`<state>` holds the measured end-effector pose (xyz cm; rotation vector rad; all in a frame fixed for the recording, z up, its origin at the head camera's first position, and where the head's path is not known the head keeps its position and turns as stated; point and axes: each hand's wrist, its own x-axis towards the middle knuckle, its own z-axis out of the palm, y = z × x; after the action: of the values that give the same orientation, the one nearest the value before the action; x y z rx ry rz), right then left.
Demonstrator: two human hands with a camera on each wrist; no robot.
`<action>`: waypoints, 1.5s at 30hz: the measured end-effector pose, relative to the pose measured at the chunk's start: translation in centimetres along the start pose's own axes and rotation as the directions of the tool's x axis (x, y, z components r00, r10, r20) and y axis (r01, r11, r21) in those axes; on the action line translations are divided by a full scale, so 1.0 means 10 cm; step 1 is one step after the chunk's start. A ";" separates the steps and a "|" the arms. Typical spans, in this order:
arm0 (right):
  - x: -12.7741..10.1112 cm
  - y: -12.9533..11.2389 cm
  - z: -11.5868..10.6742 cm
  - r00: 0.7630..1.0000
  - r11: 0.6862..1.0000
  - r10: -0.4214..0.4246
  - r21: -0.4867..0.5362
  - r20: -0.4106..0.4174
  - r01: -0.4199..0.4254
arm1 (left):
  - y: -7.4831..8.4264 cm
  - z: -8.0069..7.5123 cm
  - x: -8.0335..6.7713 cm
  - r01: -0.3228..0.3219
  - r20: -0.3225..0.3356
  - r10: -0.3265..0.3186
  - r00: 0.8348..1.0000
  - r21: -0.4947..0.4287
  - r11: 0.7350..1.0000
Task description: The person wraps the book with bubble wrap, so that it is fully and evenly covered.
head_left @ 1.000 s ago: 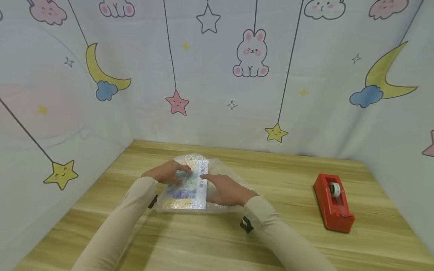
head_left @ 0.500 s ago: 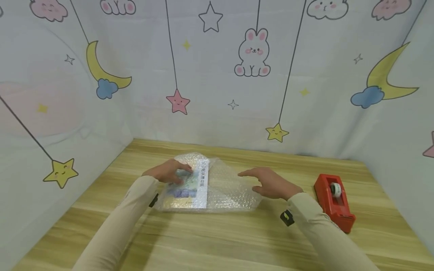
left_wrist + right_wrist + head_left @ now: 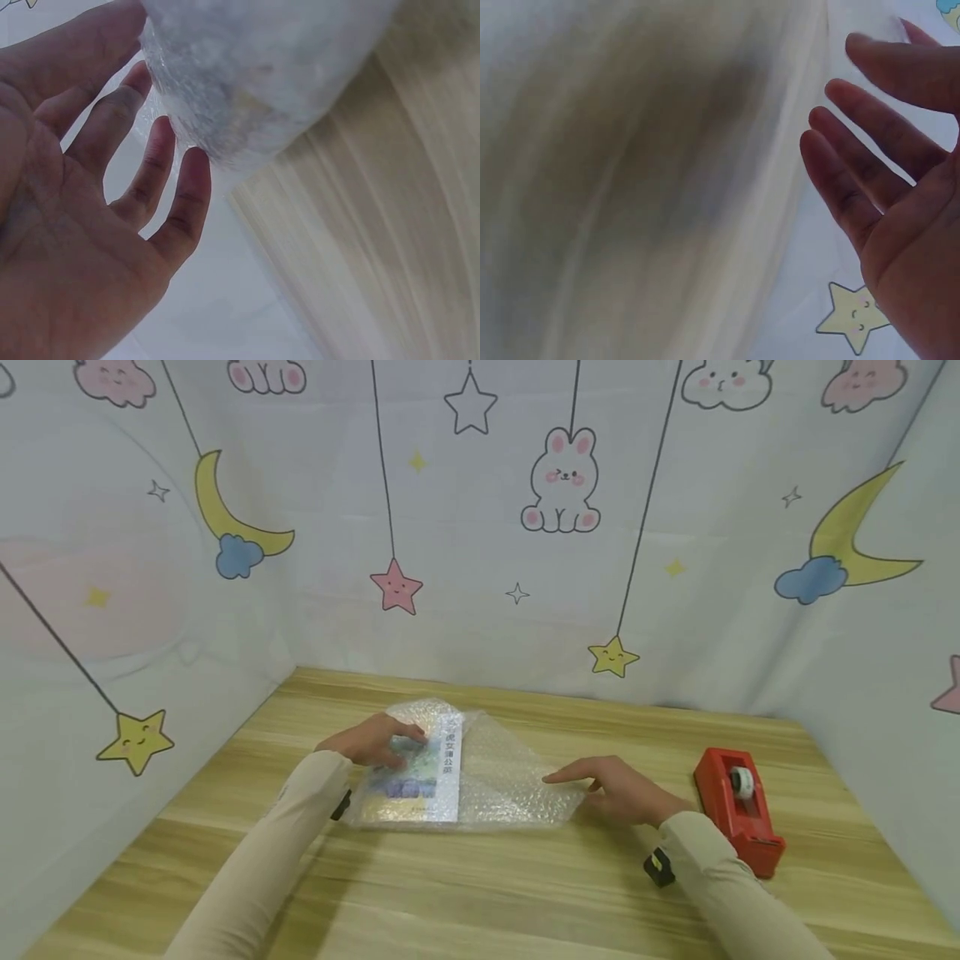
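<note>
A book (image 3: 417,779) with a blue and white cover lies on a sheet of clear bubble wrap (image 3: 504,777) on the wooden table (image 3: 480,893). My left hand (image 3: 372,739) rests flat on the book's far left corner, where wrap is folded over it; in the left wrist view the fingers (image 3: 161,169) lie straight against the wrap (image 3: 255,75). My right hand (image 3: 615,787) is low at the right edge of the wrap, fingers straight and pointing left, touching or nearly touching it. In the right wrist view the right hand (image 3: 885,172) is spread and holds nothing.
A red tape dispenser (image 3: 737,807) stands on the table right of my right hand. Cloth walls with moons, stars and rabbits (image 3: 562,485) close in the table on the left, back and right.
My right hand left the book, swung right over the wrap, then dropped to the wrap's right edge. My left hand has stayed on the book.
</note>
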<state>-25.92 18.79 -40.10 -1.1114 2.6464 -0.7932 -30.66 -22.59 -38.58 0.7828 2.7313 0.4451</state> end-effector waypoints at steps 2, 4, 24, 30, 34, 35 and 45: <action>0.00 0.04 0.05 1.000 1.000 -0.010 0.003 -0.013 0.010 | 0.00 0.01 0.01 -0.001 0.003 0.001 1.000 -0.001 1.000; 0.01 0.07 0.08 1.000 1.000 -0.010 0.002 -0.027 0.010 | -0.01 0.02 0.02 0.004 0.003 -0.004 1.000 -0.011 1.000; 0.08 0.00 0.00 0.984 0.994 -0.094 0.043 -0.152 0.102 | -0.04 0.00 0.01 -0.028 -0.013 0.028 1.000 -0.018 0.999; 0.15 -0.15 -0.06 0.975 0.991 -0.107 0.055 -0.197 0.119 | -0.04 0.01 0.00 -0.022 -0.014 0.021 1.000 -0.020 1.000; 0.20 -0.26 -0.08 0.969 0.991 -0.093 0.073 -0.229 0.112 | -0.05 0.01 0.01 -0.008 -0.015 0.008 1.000 -0.021 1.000; 0.22 -0.27 -0.08 0.966 0.990 -0.095 0.078 -0.239 0.117 | -0.04 0.01 0.01 -0.005 -0.015 0.005 1.000 -0.020 1.000; 0.37 -0.46 -0.11 0.952 0.986 -0.105 0.097 -0.288 0.139 | -0.01 0.01 -0.01 0.014 -0.017 -0.014 1.000 -0.026 1.000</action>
<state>-26.07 14.02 -36.50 -1.2221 2.7302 -1.1981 -30.59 -22.70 -38.68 0.7565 2.7395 0.4853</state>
